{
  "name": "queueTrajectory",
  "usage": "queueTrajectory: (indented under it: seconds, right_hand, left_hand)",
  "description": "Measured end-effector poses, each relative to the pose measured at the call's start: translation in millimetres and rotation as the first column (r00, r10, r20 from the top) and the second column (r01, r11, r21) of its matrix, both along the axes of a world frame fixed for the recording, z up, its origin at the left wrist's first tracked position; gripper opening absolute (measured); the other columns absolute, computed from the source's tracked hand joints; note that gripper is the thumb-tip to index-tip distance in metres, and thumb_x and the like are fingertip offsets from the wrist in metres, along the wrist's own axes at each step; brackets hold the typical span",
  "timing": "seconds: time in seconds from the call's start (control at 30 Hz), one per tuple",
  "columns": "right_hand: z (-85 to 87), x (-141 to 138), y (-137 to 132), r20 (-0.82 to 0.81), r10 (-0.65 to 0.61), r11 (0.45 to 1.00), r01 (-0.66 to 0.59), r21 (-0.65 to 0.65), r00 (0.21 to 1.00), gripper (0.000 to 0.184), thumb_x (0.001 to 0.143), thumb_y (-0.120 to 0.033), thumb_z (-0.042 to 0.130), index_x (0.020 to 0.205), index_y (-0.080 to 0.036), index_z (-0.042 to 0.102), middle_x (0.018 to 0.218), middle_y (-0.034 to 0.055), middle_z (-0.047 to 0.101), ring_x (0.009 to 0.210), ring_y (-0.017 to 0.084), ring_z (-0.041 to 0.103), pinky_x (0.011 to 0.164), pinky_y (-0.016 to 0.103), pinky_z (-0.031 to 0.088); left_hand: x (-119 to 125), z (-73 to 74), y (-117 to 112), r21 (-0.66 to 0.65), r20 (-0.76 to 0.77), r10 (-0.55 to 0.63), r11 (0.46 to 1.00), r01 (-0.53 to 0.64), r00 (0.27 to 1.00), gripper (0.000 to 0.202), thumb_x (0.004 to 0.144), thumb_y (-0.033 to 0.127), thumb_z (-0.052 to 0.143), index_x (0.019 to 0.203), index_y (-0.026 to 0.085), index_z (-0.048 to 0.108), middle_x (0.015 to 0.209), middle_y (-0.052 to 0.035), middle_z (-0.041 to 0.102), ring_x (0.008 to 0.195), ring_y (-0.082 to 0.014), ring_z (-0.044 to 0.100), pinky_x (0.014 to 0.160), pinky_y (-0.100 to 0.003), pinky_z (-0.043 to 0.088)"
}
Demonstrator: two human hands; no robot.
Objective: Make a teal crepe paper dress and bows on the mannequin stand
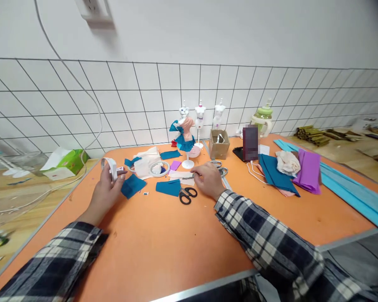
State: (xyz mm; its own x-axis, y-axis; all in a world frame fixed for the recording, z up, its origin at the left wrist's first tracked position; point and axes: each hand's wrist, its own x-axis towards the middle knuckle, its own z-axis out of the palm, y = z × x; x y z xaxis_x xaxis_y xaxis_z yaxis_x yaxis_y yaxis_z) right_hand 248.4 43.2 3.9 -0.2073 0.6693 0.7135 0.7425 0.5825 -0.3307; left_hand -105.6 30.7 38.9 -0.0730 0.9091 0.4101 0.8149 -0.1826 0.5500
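My left hand (105, 188) is closed around a white roll of tape (110, 167), held upright above the orange table (163, 247). A teal fabric piece (132, 186) lies just right of it. My right hand (208, 179) rests on the table with fingers curled, its fingertips on a pale paper piece (183, 176). Black-handled scissors (187, 195) lie just in front of that hand, beside another teal piece (169, 187). A small mannequin (185, 138) wearing a teal dress stands behind on a white stand.
Three bare white mannequins (200, 115) stand by the tiled wall. A cardboard box (219, 144), a phone (250, 142), a green-lidded bottle (263, 121), folded teal, purple and blue fabrics (308, 170) lie right. A tissue pack (64, 162) lies left. A clear tape ring (160, 168) lies centre.
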Motion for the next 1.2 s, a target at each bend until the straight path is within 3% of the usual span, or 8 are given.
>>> queueTrajectory:
  seconds: [0.1, 0.23, 0.37, 0.5, 0.77, 0.93, 1.0, 1.2]
  right_hand:
    - [-1.0, -14.2, -12.8, 0.060, 0.108, 0.994, -0.108, 0.007, 0.992, 0.021, 0.083, -0.015, 0.057, 0.095, -0.022, 0.073, 0.081, 0.0039, 0.071, 0.083, 0.022, 0.056, 0.076, 0.034, 0.039]
    - [-1.8, -25.1, -22.3, 0.144, 0.214, 0.974, -0.222, 0.043, 0.966, 0.023, 0.086, -0.017, 0.055, 0.104, -0.021, 0.070, 0.085, 0.0039, 0.072, 0.082, 0.022, 0.053, 0.075, 0.036, 0.036]
    - [-0.5, -33.8, -15.0, 0.074, 0.180, 0.982, -0.183, 0.041, 0.981, 0.024, 0.089, -0.023, 0.052, 0.109, -0.019, 0.065, 0.086, 0.0052, 0.069, 0.083, 0.022, 0.052, 0.076, 0.036, 0.035]
    - [3.7, -43.8, -5.2, -0.131, 0.089, 0.996, -0.084, 0.044, 0.987, 0.026, 0.094, -0.027, 0.041, 0.107, -0.017, 0.061, 0.086, 0.0063, 0.065, 0.084, 0.023, 0.052, 0.079, 0.037, 0.036]
    - [7.3, -55.3, -17.9, -0.060, 0.271, 0.963, -0.270, 0.025, 0.961, 0.027, 0.096, -0.032, 0.049, 0.119, -0.021, 0.058, 0.106, 0.0078, 0.067, 0.097, 0.023, 0.054, 0.086, 0.037, 0.040]
    - [6.0, -60.0, -21.5, -0.064, 0.343, 0.936, -0.347, -0.054, 0.937, 0.023, 0.092, -0.033, 0.061, 0.111, -0.020, 0.062, 0.101, 0.0062, 0.070, 0.094, 0.022, 0.057, 0.086, 0.035, 0.043]
    - [6.0, -60.8, -22.6, -0.072, 0.372, 0.924, -0.377, -0.067, 0.925, 0.026, 0.091, -0.032, 0.063, 0.114, -0.020, 0.061, 0.102, 0.0062, 0.070, 0.095, 0.022, 0.058, 0.086, 0.035, 0.044]
    - [4.7, -56.8, -19.0, -0.061, 0.360, 0.929, -0.364, -0.074, 0.931, 0.021, 0.091, -0.029, 0.061, 0.110, -0.020, 0.063, 0.099, 0.0050, 0.071, 0.093, 0.020, 0.059, 0.085, 0.034, 0.044]
  left_hand:
    - [20.3, -0.9, -5.8, 0.032, 0.096, -0.048, 0.998, 0.045, 0.994, 0.051, 0.096, 0.039, 0.047, 0.141, 0.021, 0.030, 0.126, -0.0081, 0.067, 0.113, -0.0249, 0.063, 0.093, -0.040, 0.050]
    - [49.7, -15.0, -11.7, 0.015, 0.063, -0.223, 0.975, 0.222, 0.973, 0.054, 0.099, 0.037, 0.038, 0.149, 0.021, 0.025, 0.118, -0.0104, 0.071, 0.094, -0.0245, 0.068, 0.087, -0.041, 0.052]
    - [77.5, -35.8, -10.2, 0.079, -0.188, -0.402, 0.903, 0.422, 0.896, 0.060, 0.097, 0.025, 0.036, 0.153, 0.015, 0.016, 0.119, -0.0163, 0.068, 0.107, -0.0299, 0.063, 0.097, -0.049, 0.045]
    - [88.8, -47.1, -4.9, 0.007, -0.379, -0.493, 0.845, 0.535, 0.783, 0.068, 0.089, 0.007, 0.034, 0.154, 0.015, 0.014, 0.122, -0.0167, 0.066, 0.116, -0.0301, 0.058, 0.103, -0.050, 0.036]
    - [89.1, -33.6, -23.0, -0.078, -0.343, -0.576, 0.805, 0.588, 0.742, 0.070, 0.085, 0.012, 0.039, 0.151, 0.021, 0.018, 0.091, -0.0035, 0.067, 0.086, -0.0237, 0.061, 0.097, -0.047, 0.034]
    - [91.6, -33.4, -23.8, -0.146, -0.236, -0.514, 0.858, 0.493, 0.824, 0.024, 0.095, 0.038, 0.045, 0.110, 0.024, 0.058, 0.087, -0.0019, 0.070, 0.084, -0.0245, 0.061, 0.091, -0.044, 0.037]
    - [91.0, -34.6, -19.8, -0.159, -0.210, -0.512, 0.859, 0.487, 0.833, 0.026, 0.099, 0.035, 0.037, 0.096, 0.024, 0.059, 0.087, -0.0008, 0.070, 0.086, -0.0230, 0.063, 0.098, -0.047, 0.033]
    - [87.9, -31.1, -17.4, -0.198, -0.175, -0.613, 0.788, 0.583, 0.770, 0.026, 0.101, 0.027, 0.029, 0.098, 0.024, 0.054, 0.086, 0.0020, 0.068, 0.089, -0.0195, 0.063, 0.109, -0.051, 0.023]
